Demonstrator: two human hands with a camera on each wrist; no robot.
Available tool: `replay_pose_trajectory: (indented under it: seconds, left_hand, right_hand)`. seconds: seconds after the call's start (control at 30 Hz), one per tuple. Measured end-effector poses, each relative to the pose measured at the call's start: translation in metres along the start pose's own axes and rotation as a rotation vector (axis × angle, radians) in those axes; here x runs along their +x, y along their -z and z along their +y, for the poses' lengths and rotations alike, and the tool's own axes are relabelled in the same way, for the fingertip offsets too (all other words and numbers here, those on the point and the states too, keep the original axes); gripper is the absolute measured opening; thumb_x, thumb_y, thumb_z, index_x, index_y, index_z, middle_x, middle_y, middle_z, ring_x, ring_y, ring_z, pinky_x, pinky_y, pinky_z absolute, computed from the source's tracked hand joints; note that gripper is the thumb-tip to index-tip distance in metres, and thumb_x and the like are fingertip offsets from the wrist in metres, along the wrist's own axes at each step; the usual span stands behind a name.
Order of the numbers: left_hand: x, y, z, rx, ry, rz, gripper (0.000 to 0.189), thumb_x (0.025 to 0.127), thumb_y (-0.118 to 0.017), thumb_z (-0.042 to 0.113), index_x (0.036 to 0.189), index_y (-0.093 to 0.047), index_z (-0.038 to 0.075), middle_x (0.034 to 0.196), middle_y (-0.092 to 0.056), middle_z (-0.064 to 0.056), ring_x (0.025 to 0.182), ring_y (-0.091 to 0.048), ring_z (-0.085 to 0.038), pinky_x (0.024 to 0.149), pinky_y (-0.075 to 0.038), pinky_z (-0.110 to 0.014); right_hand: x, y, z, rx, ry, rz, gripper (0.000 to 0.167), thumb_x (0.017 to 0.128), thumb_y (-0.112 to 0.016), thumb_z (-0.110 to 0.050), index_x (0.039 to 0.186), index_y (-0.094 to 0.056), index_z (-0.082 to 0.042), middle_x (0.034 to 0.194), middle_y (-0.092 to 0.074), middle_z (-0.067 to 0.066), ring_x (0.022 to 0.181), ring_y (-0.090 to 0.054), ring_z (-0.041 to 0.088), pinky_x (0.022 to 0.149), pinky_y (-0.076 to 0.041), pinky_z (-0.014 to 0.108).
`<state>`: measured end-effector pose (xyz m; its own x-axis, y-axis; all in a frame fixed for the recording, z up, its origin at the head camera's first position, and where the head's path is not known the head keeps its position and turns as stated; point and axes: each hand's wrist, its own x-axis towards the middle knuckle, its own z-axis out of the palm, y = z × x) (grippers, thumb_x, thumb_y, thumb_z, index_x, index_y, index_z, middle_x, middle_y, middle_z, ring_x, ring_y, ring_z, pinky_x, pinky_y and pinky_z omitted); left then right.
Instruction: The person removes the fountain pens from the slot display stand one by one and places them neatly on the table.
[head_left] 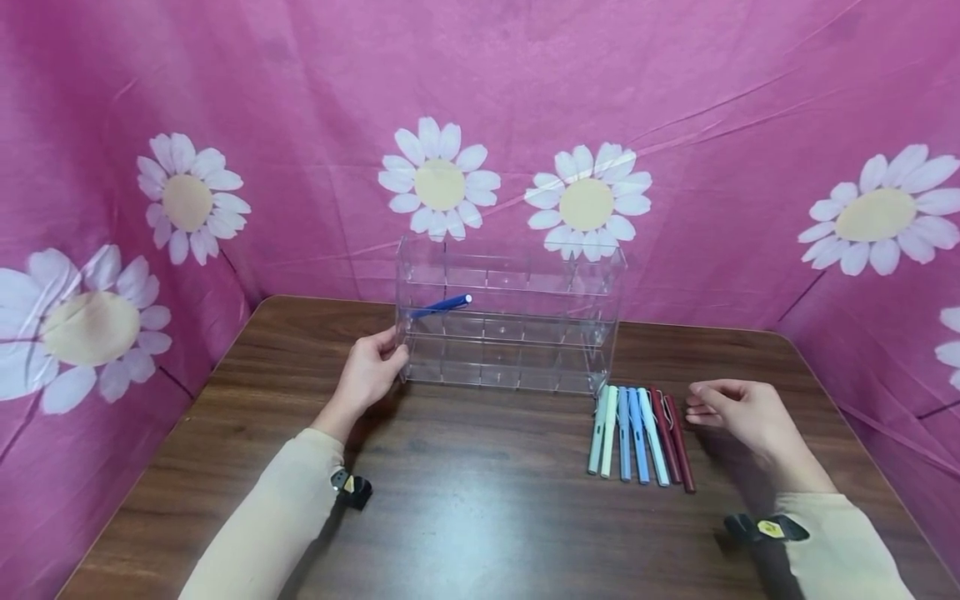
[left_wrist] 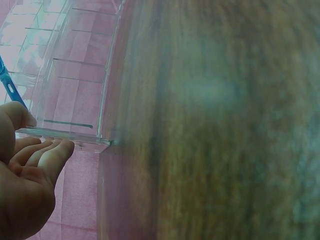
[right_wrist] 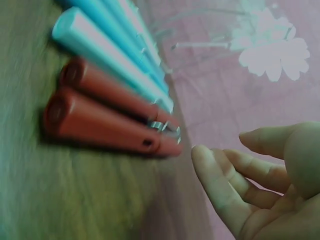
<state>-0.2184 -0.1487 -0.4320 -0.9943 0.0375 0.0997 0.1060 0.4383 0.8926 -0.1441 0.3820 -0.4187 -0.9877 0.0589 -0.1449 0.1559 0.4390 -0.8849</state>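
Note:
A clear plastic tiered organizer (head_left: 502, 329) with small compartments stands on the table. My left hand (head_left: 371, 371) pinches its left side wall, with the thumb (left_wrist: 19, 115) on the inner side and the fingers on the outer side. A dark blue pen (head_left: 442, 306) leans to the right in a left compartment of the organizer. Several capped pens (head_left: 637, 435) lie side by side near the organizer's front right corner: green, blue, pale cyan and dark red. Just right of the dark red pens (right_wrist: 112, 122), my right hand (head_left: 742, 414) hovers with loosely bent fingers, thumb apart from them, holding nothing.
The brown wooden table (head_left: 450, 500) reaches back to a pink cloth (head_left: 315, 125) with white flowers, which hangs behind and at both sides. A black strap (head_left: 352, 489) sits at the left wrist and another strap (head_left: 765, 527) at the right.

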Motion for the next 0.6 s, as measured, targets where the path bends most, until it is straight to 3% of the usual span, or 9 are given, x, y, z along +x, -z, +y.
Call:
replay_pose_trajectory:
  seconds: [0.07,0.17,0.27,0.33,0.43,0.6]
  left_hand:
    - [0.0,-0.001,0.0,-0.005,0.001,0.0,0.048,0.101,-0.059,0.005,0.148,-0.063,-0.002,0.124,-0.077,-0.027,0.085,-0.064,0.0,0.073,-0.051,-0.01]
    - [0.0,-0.002,0.0,-0.012,0.001,-0.001,0.048,0.101,-0.059,0.005,0.148,-0.063,-0.002,0.125,-0.076,-0.026,0.085,-0.063,0.0,0.072,-0.051,-0.01]
    - [0.0,-0.002,0.0,-0.01,-0.002,0.0,0.048,0.101,-0.059,0.005,0.148,-0.063,-0.002,0.124,-0.077,-0.026,0.084,-0.063,0.0,0.072,-0.051,-0.01]
    - [0.0,-0.002,0.0,-0.013,-0.003,0.001,0.048,0.101,-0.059,0.005,0.148,-0.063,-0.002,0.124,-0.077,-0.026,0.084,-0.063,0.0,0.072,-0.051,-0.01]
    - [0.001,-0.002,-0.001,-0.013,-0.007,-0.002,0.048,0.1,-0.059,0.004,0.148,-0.063,-0.002,0.124,-0.076,-0.026,0.084,-0.063,0.001,0.072,-0.051,-0.01]
    - [0.001,-0.001,-0.002,-0.015,-0.003,-0.002,0.048,0.101,-0.058,0.005,0.148,-0.063,-0.002,0.125,-0.076,-0.027,0.081,-0.063,0.0,0.067,-0.051,-0.012]
  right_hand:
    - [-0.002,-0.001,-0.005,0.045,0.028,0.007,0.032,0.11,-0.057,-0.007,0.125,-0.066,0.02,0.089,-0.08,-0.001,0.078,-0.079,0.01,0.077,-0.067,0.033]
    - [-0.004,-0.003,-0.015,0.087,0.08,0.016,0.018,0.109,-0.062,-0.008,0.112,-0.079,-0.006,0.087,-0.081,-0.006,0.078,-0.08,0.01,0.076,-0.067,0.032]
    - [-0.006,-0.006,-0.025,0.09,0.141,0.029,0.022,0.107,-0.067,-0.009,0.103,-0.079,-0.027,0.087,-0.081,-0.009,0.077,-0.08,0.009,0.073,-0.066,0.029]
    - [-0.007,-0.01,-0.032,0.066,0.187,0.042,0.019,0.105,-0.069,-0.009,0.106,-0.079,-0.024,0.087,-0.081,-0.012,0.077,-0.08,0.008,0.072,-0.066,0.028]
    - [-0.007,-0.017,-0.041,0.03,0.256,0.063,0.013,0.105,-0.069,-0.007,0.114,-0.078,-0.009,0.09,-0.081,-0.015,0.078,-0.079,0.007,0.072,-0.066,0.028]
    - [-0.007,-0.031,-0.057,-0.025,0.356,0.083,0.022,0.105,-0.068,-0.006,0.121,-0.073,0.008,0.094,-0.081,-0.017,0.079,-0.078,0.006,0.072,-0.066,0.027]
